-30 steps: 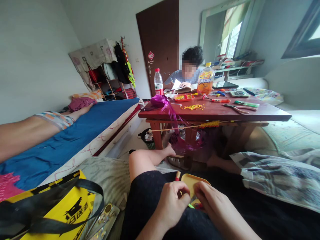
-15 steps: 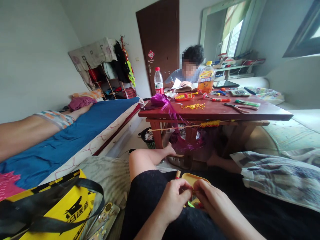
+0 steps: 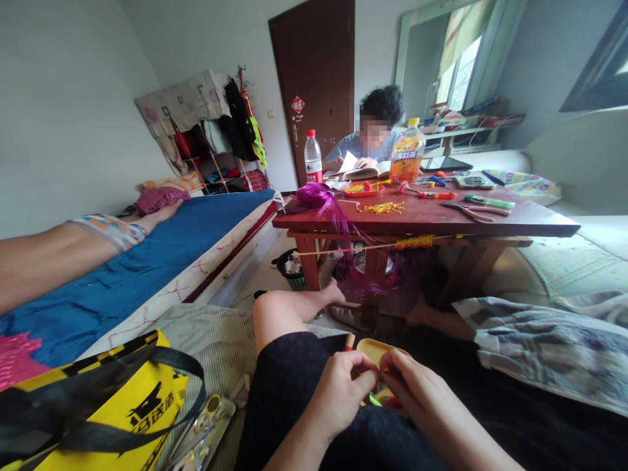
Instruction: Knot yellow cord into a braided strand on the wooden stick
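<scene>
Both hands meet at the lower centre of the frame, with the fingers bent and the tips brought close together. On the left hand (image 3: 342,387), thumb and index finger curve toward each other, leaving only a narrow gap inside the curve. Right hand (image 3: 413,383) has its fingers folded downward, and its tips are just beside those of the left. Whether something small is pinched between them, I cannot tell. Just beyond the fingers is a yellow tray (image 3: 375,343), partly covered by the hands; a red stick with a tan end (image 3: 350,342) rises beside the left knuckles, and a bright green piece (image 3: 375,400) shows below the fingertips.

The two forearms come from the bottom edge and lean inward, above black cloth (image 3: 289,399) on the lap. At the centre right stands a dark red table (image 3: 515,219). On it are thin yellow pieces (image 3: 383,208), purple strands (image 3: 318,196) hanging over the edge, pliers (image 3: 470,211) and two bottles. Behind it, a person (image 3: 350,145) bends over an open book (image 3: 367,173). A bed with a blue sheet (image 3: 196,229) fills the left side, and a yellow bag (image 3: 118,418) is at the lower left.
</scene>
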Tool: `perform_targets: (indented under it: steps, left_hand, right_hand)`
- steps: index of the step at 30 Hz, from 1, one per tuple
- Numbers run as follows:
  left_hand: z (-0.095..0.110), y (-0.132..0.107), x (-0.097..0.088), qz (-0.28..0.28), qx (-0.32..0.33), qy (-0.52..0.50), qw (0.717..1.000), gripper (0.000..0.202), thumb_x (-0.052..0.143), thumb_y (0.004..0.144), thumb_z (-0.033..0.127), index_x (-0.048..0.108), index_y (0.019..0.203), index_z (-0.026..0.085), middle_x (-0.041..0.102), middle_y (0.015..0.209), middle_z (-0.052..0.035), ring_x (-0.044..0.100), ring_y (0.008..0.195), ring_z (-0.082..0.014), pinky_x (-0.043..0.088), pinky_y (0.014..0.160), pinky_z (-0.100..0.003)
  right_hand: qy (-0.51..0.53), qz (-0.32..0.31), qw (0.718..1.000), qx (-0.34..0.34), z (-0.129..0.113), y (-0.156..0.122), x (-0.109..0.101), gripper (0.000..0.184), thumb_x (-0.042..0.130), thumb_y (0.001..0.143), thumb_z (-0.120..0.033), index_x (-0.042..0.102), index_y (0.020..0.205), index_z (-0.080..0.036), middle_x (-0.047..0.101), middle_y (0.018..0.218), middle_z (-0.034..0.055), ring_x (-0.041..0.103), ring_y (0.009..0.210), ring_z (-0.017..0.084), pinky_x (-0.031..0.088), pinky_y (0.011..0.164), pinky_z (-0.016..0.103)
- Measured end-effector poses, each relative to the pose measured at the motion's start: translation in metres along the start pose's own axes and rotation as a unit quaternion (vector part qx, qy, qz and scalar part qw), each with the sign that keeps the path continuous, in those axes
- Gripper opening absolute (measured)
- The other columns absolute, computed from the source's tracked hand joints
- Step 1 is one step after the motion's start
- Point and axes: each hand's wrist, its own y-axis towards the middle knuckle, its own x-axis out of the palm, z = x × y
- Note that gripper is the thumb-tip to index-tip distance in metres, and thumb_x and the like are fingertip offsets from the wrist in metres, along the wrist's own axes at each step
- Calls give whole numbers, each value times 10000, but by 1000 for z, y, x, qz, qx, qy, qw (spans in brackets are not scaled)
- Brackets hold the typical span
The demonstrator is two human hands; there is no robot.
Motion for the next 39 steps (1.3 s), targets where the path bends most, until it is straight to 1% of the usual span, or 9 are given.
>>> perform_targets:
  steps: [9, 20, 26, 28, 30, 32, 34, 37, 39]
  left_hand:
    - [-1, 0, 2, 6, -10, -15, 1000, 167, 531, 712, 268, 588, 669, 117, 490, 542, 20, 426, 494, -83, 344, 497, -201]
    - [-4, 1, 3, 11, -16, -21, 1000, 174, 532, 718, 280, 581, 680, 117, 501, 562, 13, 432, 495, -85, 347, 489, -197]
    - [-4, 0, 6, 87, 64, 61, 992, 168, 507, 766, 255, 586, 683, 131, 550, 610, -5, 481, 570, -111, 360, 543, -206]
    - [-8, 1, 9, 95, 65, 28, 993, 180, 519, 777, 281, 570, 682, 137, 545, 608, 2, 477, 562, -108, 351, 530, -204]
    - [-13, 6, 8, 91, 36, -68, 993, 202, 560, 762, 314, 543, 667, 137, 517, 577, 21, 453, 520, -90, 335, 501, -196]
    - [-17, 17, -2, 93, 5, -156, 983, 232, 591, 746, 329, 513, 645, 135, 490, 550, 39, 421, 471, -67, 316, 470, -186]
    - [-17, 36, -25, 108, -14, -202, 973, 241, 587, 760, 319, 491, 642, 132, 478, 549, 46, 400, 441, -50, 306, 446, -177]
    - [-11, 74, -83, 149, -38, -247, 957, 191, 525, 825, 278, 509, 718, 120, 487, 603, 42, 414, 448, -44, 339, 433, -172]
    - [-6, 99, -124, 177, -53, -269, 945, 180, 488, 858, 289, 543, 872, 118, 549, 744, 6, 503, 555, -74, 434, 501, -211]
  right_hand:
    - [-29, 17, 999, -38, 3, 2, 0, 155, 354, 843, -282, 456, 752, -209, 568, 723, 34, 547, 657, 160, 451, 584, 247]
    - [-9, 12, 1000, -16, 0, 1, 1, 151, 362, 838, -286, 460, 754, -208, 568, 725, 32, 556, 666, 161, 459, 582, 248]
    - [-69, 28, 997, -26, 6, 4, 4, 171, 328, 846, -272, 453, 744, -215, 578, 714, 35, 563, 668, 175, 442, 590, 268]
    - [-80, 27, 996, -31, 5, 8, 5, 173, 329, 836, -261, 441, 714, -214, 585, 717, 41, 563, 675, 181, 430, 596, 275]
    - [-83, 20, 996, -40, 2, 12, 5, 163, 332, 827, -252, 441, 712, -213, 592, 731, 44, 567, 694, 183, 428, 622, 280]
    - [-84, 22, 995, -47, 0, 16, 4, 141, 330, 820, -248, 449, 754, -213, 598, 754, 40, 573, 705, 177, 434, 643, 279]
    - [-86, 24, 995, -51, 4, 21, 4, 125, 344, 813, -263, 459, 801, -215, 599, 756, 29, 579, 683, 167, 444, 629, 268]
    - [-81, 22, 994, -68, 26, 28, 11, 151, 375, 813, -326, 480, 853, -226, 600, 717, 15, 583, 622, 159, 455, 582, 253]
    - [-60, 50, 993, -83, 47, 33, 21, 175, 365, 815, -362, 484, 839, -236, 601, 680, 13, 578, 569, 158, 459, 559, 255]
